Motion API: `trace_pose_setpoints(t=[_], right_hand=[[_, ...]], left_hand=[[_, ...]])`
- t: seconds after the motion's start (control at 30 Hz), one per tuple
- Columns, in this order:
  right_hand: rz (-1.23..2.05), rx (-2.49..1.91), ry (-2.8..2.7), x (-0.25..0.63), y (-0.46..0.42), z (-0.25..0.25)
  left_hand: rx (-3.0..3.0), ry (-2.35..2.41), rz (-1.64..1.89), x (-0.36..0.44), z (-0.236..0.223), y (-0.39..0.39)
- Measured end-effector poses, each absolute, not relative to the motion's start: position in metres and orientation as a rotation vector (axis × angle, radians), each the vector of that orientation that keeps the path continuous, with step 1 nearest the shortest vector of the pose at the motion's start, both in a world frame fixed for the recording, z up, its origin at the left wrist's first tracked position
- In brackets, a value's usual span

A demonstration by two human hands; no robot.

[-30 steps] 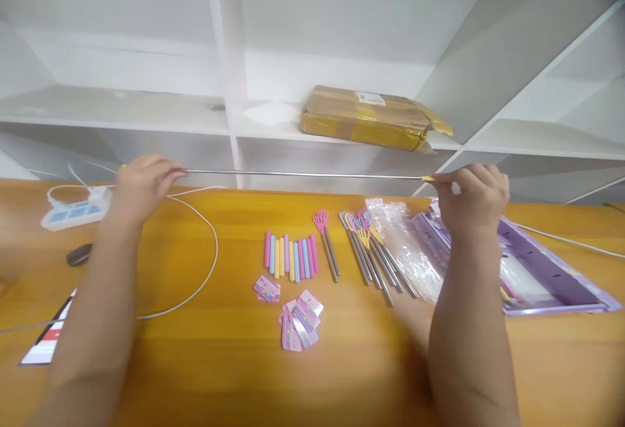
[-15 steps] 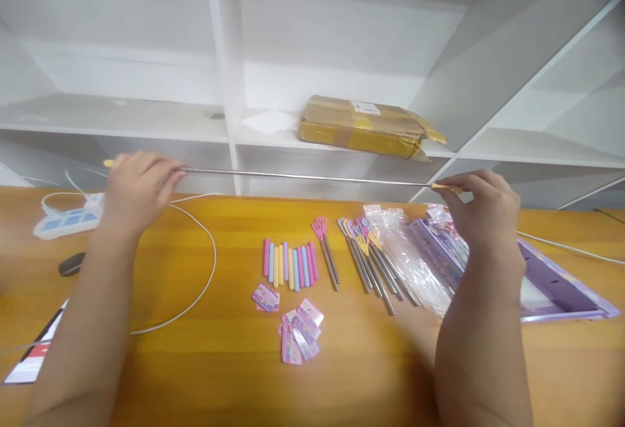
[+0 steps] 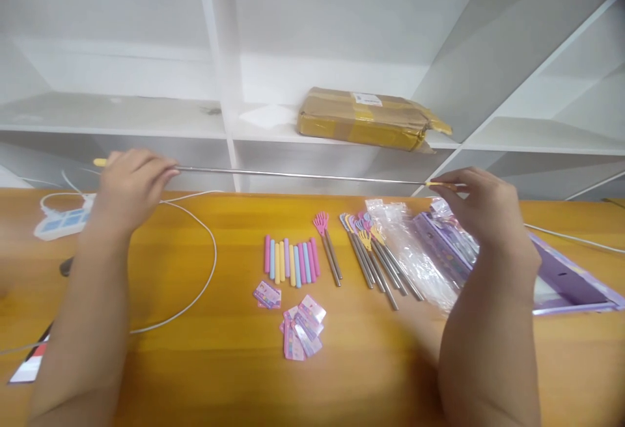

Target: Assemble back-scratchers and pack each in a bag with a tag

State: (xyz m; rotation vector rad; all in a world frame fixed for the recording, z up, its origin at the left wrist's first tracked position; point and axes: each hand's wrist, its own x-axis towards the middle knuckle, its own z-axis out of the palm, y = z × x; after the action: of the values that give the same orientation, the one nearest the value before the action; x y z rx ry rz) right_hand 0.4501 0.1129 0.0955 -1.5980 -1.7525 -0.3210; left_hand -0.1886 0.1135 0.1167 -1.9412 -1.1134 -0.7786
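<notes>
1. Back scratcher (image 3: 293, 175): stretched long, yellow handle (image 3: 99, 162) on, between both hands; left hand (image 3: 129, 189) grips it.
2. Loose tubes (image 3: 292, 264) lie between the hands.
3. Short scratchers (image 3: 375, 267), nearer the right hand (image 3: 483, 202), have bare ends; that hand pinches the long one's tip.

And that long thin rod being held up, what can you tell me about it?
The rod is long, thin and straight, silvery like metal, and seems narrower toward its right end. A yellow end piece pokes out beyond the left hand; another yellow part, partly hidden, shows at the right hand. The two hands hold it up nearly level, in front of the white shelving, and nothing touches it between them.
</notes>
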Motion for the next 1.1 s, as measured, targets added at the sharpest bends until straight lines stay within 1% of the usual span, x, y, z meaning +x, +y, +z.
trace_pose_setpoints(t=[0.33,0.6,0.8,0.97,1.1], right_hand=[[-0.371,-1.62,-1.662,0.449,0.105,0.1],[-0.575,-1.35,-1.616,0.454,0.106,0.103],[-0.456,-1.365,-1.516,0.451,0.106,0.106],[-0.382,-1.303,-1.593,0.422,0.105,0.108],[-0.465,-1.159,-1.733,0.379,0.106,0.105]], left_hand=[[-1.938,-1.002,-0.828,-0.193,0.123,0.107],[-1.883,-0.983,-0.896,-0.202,0.127,0.103],[-1.925,-1.026,-1.003,-0.201,0.127,0.097],[-2.005,-1.111,-1.011,-0.18,0.13,0.082],[-1.998,-1.065,-0.852,-0.154,0.122,0.086]])
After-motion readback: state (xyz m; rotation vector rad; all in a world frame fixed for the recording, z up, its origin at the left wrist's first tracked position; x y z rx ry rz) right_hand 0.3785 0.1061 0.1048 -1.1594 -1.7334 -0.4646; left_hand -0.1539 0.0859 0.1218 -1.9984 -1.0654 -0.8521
